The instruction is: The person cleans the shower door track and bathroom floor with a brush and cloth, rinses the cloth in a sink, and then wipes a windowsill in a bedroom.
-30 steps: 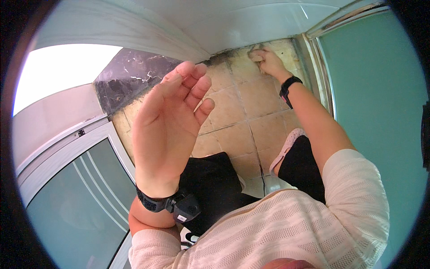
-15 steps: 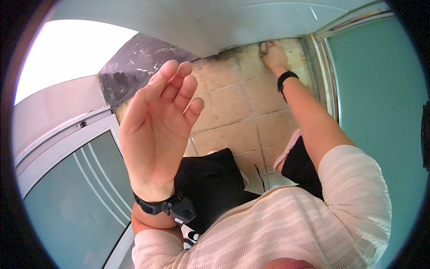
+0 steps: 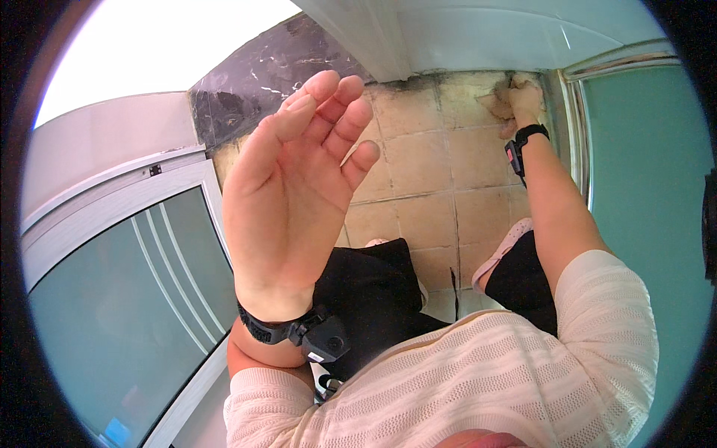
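Note:
My left hand is raised in the air, palm up, its fingers loosely stretched and nothing in it. A black strap with a small black box circles that wrist. Far off at the right corner of the floor, my right hand is closed on a crumpled brown cloth and presses it against the tiles beside the wall. Part of the cloth hides under the hand. Its wrist carries a black band with a small device.
Beige floor tiles with dark grime along the wall foot lie ahead. A green panel in a metal frame borders the right. A white-framed glass door stands at left, with a dark marbled slab beyond. My shoes are below.
My right hand has moved right along the wall foot, toward the corner, and more of the brown cloth shows. My left hand stays raised and open; the view has shifted slightly.

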### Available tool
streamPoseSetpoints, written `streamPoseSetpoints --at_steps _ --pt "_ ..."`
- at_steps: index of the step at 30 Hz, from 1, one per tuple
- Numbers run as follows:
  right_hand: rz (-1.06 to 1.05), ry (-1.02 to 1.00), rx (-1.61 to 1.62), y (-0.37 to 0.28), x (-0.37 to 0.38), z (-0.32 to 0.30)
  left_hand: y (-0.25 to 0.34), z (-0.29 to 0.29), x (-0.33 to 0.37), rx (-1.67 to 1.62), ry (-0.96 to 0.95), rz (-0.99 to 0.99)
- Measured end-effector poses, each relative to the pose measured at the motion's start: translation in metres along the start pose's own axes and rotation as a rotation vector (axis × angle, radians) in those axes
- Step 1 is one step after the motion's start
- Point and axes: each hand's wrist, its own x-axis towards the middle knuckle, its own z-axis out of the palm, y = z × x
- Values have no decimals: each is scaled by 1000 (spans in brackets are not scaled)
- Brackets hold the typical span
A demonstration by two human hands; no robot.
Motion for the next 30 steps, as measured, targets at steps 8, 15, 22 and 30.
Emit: streamPoseSetpoints --at_steps 8,15,22,30 --pt "-546 39 -514 -40 -86 91 14 -17 -15 8 46 27" --pt "-954 -273 -649 -44 -126 125 18 -19 -15 -12 0 81" --pt "-752 -272 -654 -34 -78 82 15 -18 -12 -23 2 56" --pt "-777 -166 -547 -23 -91 106 19 -19 -15 -1 -6 80"
